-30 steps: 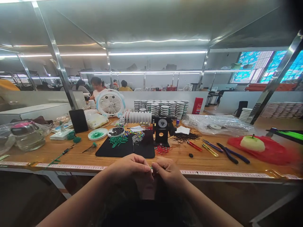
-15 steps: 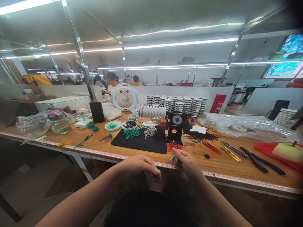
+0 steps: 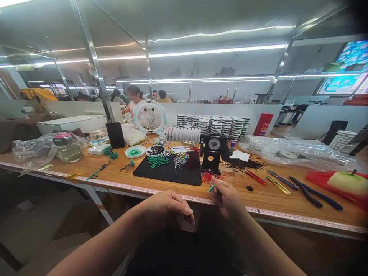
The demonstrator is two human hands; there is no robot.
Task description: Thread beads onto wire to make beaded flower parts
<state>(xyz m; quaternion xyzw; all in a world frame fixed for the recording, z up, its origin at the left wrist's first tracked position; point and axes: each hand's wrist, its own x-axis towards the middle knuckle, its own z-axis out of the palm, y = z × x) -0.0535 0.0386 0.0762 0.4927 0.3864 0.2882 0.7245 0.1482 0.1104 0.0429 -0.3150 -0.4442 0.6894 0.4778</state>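
My right hand [image 3: 227, 198] is raised at the front edge of the bench, pinching a short thin green stick [image 3: 211, 188] between thumb and fingertips. To its left, my left hand [image 3: 174, 207] hangs just below the edge with thumb and fingers pressed together; whatever they grip is too small or hidden. Beyond the hands lies a black mat [image 3: 161, 178] bearing a pile of similar green sticks [image 3: 158, 161] and many coloured beads [image 3: 181, 156]. Red pieces [image 3: 211, 176] are heaped right behind my right fingertips, at the foot of a black device with a dial [image 3: 214, 144].
A pink tape measure [image 3: 287, 217] runs along the front edge. Right of my hands lie pliers [image 3: 313, 193], pens [image 3: 278, 185] and a pear or apple on red netting [image 3: 349, 182]. Left stand dishes of beads [image 3: 135, 151] and a glass jar [image 3: 68, 151]. Stacked white spools [image 3: 215, 128] line the back.
The view has shifted slightly, so bench items sit a little further left. In my right fingers the green stick has turned slightly and shows more clearly. Both hands stay pinched near the same place.
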